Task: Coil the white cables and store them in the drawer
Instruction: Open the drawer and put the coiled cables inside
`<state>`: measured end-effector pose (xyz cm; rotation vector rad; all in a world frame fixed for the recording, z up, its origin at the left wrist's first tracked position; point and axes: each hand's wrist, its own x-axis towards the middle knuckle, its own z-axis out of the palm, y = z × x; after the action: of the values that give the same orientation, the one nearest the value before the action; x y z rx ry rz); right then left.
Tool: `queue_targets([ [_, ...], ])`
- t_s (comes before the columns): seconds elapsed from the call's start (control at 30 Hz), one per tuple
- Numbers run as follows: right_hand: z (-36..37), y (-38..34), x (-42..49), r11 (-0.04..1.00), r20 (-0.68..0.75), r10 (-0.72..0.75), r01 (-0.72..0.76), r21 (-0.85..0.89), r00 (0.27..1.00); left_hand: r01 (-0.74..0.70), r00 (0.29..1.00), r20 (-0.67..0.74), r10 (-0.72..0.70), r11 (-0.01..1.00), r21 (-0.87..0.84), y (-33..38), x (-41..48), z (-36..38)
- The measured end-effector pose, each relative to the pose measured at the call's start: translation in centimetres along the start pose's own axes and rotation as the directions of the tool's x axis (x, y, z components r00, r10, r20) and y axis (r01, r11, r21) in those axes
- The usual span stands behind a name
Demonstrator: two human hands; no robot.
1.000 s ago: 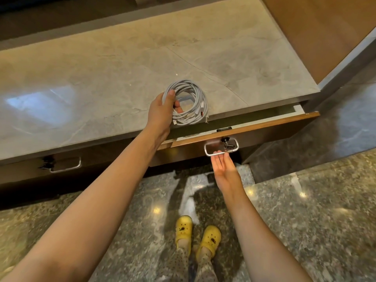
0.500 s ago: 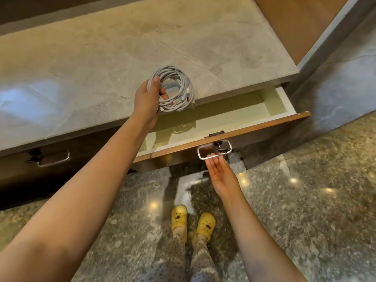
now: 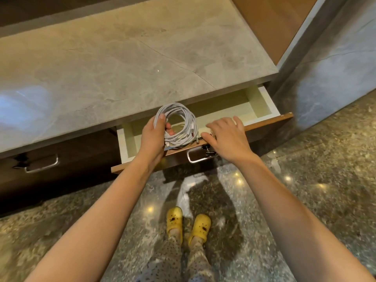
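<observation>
A coil of white cables (image 3: 179,125) hangs over the open drawer (image 3: 262,105), with my left hand (image 3: 153,137) shut on its left side, thumb through the loop. Its metal plug ends dangle near the drawer's wooden front edge. The drawer is pulled far out and its pale inside shows nothing else in it. My right hand (image 3: 228,137) lies on the drawer's front edge just right of the coil, fingers spread, holding nothing. The drawer's metal handle (image 3: 198,157) shows below that hand.
A grey stone countertop (image 3: 130,64) runs above the drawer. A second, shut drawer with a metal handle (image 3: 41,165) lies to the left. A wall panel (image 3: 329,64) stands close on the right. Below are a polished stone floor and my yellow clogs (image 3: 187,224).
The drawer has come much farther out. My left hand has lowered the coil from above the countertop edge to over the drawer. My right hand has left the handle and moved up onto the front edge.
</observation>
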<state>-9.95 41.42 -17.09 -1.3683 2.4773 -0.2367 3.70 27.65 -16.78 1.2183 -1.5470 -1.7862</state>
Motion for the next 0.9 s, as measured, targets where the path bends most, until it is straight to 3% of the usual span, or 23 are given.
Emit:
queue_targets([
  [0.07, 1.2, 0.2, 0.0, 0.994, -0.011, -0.011, 0.01, -0.107, 1.0, -0.006, 1.0, 0.016, 0.006, 1.0, -0.004, -0.1, 0.1, -0.2],
  [0.2, 1.8, 0.3, -1.4, 0.99, -0.11, -0.043, 0.027, -0.14, 0.993, -0.029, 0.995, 0.098, 0.019, 0.994, 0.103, -0.2, 0.4, 0.3],
  [0.3, 2.3, 0.4, -2.9, 0.962, -0.185, -0.136, 0.085, -0.26, 0.973, -0.025, 0.983, 0.184, -0.001, 0.99, 0.136, -0.8, 1.3, 0.7],
  [0.57, 3.4, 1.0, -5.2, 0.992, -0.183, -0.039, 0.016, -0.125, 0.982, 0.043, 0.945, 0.292, -0.144, 0.945, 0.325, -4.7, 4.1, 1.6],
  [0.7, 3.3, 0.8, -5.4, 0.996, -0.172, -0.015, -0.001, -0.091, 0.985, 0.012, 0.975, 0.193, -0.11, 0.893, 0.449, -5.7, 4.5, 2.3],
  [0.8, 3.1, 0.8, -5.3, 0.996, -0.16, -0.018, 0.004, -0.084, 0.987, -0.128, 0.99, 0.134, 0.052, 0.739, 0.661, -6.5, 4.4, 2.8],
  [0.9, 3.1, 0.8, -5.1, 0.996, -0.167, -0.031, 0.017, -0.086, 0.985, -0.082, 0.997, 0.063, 0.053, 0.64, 0.764, -7.1, 4.7, 2.6],
])
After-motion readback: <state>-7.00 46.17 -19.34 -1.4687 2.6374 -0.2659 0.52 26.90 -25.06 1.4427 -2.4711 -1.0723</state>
